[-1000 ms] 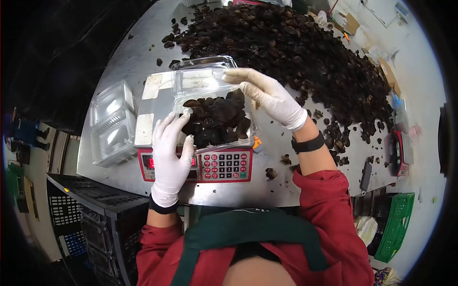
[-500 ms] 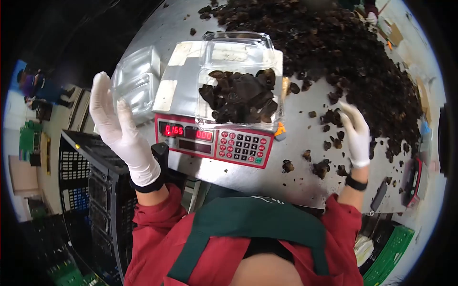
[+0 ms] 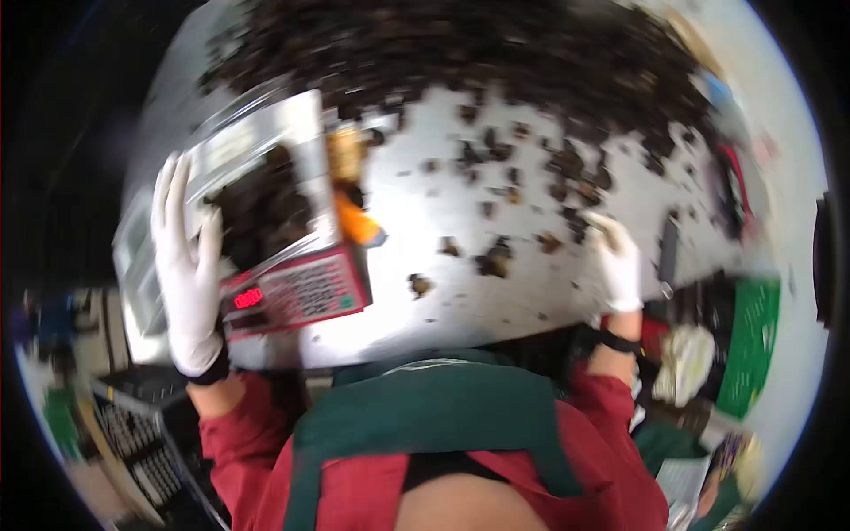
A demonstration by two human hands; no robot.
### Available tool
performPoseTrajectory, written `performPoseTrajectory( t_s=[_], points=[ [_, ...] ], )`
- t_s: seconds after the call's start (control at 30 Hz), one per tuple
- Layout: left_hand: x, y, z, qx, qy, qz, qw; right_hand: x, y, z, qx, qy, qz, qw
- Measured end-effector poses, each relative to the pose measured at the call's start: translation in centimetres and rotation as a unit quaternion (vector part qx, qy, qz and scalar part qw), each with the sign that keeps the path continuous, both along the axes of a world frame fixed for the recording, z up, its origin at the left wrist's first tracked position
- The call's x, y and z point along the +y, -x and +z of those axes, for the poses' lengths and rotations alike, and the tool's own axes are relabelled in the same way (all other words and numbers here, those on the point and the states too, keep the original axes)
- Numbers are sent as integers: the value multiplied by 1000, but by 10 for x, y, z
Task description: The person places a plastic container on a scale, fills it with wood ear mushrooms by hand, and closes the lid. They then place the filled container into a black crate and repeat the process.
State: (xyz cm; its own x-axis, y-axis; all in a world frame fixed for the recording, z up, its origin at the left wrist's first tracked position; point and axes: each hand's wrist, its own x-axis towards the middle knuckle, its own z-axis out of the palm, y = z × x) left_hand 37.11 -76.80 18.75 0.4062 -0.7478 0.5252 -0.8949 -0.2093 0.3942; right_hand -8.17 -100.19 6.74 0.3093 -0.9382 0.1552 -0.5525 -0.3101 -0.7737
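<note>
My left hand (image 3: pixel 186 261), in a white glove, is raised beside the scale (image 3: pixel 301 288), fingers stretched and thumb apart, holding nothing. On the scale stands a clear plastic box (image 3: pixel 235 146), its lid folded back, with dark brown crinkled pieces (image 3: pixel 266 212) inside that look like wood ear mushrooms. The red display is too smeared to read. My right hand (image 3: pixel 615 265), also gloved, is at the loose mushroom pieces (image 3: pixel 571 177) on the right of the metal table. Its fingers curl with the tips close together; what they hold is hidden by blur.
A large mushroom heap (image 3: pixel 460 53) covers the back of the metal table (image 3: pixel 407 208). An orange-handled tool (image 3: pixel 357 221) lies right of the scale. Further right lies a dark grey strip (image 3: pixel 668 252). Clear boxes (image 3: pixel 137 265) stand left; a green crate (image 3: pixel 753 345) is at right.
My view has swung to the right, so the scale appears further left. My right hand has moved up to the loose pieces, its fingers closer together. My left hand stays spread beside the scale.
</note>
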Motion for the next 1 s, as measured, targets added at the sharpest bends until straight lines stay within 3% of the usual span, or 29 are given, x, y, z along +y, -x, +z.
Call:
performPoseTrajectory(
  t_s=[0.03, 0.1, 0.37, 0.43, 0.57, 0.7, 0.73, 0.83, 0.9, 0.97, 1.0],
  points=[
    [-3, 6, -5, 0, -63, -13, 998, -3, -2, -1, 25, 44, 8, 999],
    [-4, 8, -14, -6, -208, -23, 978, -5, -19, 9, 21, 19, 15, 999],
    [-4, 10, -24, -38, -188, -19, 981, -53, -100, 3, 85, 117, 133, 981],
    [-6, 14, -23, -35, -185, -16, 982, -69, -131, -10, 123, 165, 145, 968],
    [-4, 14, -27, -37, -99, 18, 994, -86, -176, -27, 270, 135, 219, 928],
    [7, 14, -23, 29, -7, 46, 998, -115, -183, -36, 220, 152, 170, 948],
    [14, 7, -24, -7, -12, 57, 998, -117, -178, -39, 140, 142, 170, 965],
    [25, -6, -21, 10, 22, 84, 996, -95, -173, -8, 57, 95, 177, 978],
    [26, -12, -16, 18, 24, 102, 994, -79, -179, -6, 73, 66, 184, 978],
    [30, -27, -16, 4, 27, 117, 993, -72, -186, -13, 229, 39, 215, 949],
    [30, -31, -13, -1, 37, 119, 992, -74, -189, -18, 246, 73, 216, 942]
  ],
)
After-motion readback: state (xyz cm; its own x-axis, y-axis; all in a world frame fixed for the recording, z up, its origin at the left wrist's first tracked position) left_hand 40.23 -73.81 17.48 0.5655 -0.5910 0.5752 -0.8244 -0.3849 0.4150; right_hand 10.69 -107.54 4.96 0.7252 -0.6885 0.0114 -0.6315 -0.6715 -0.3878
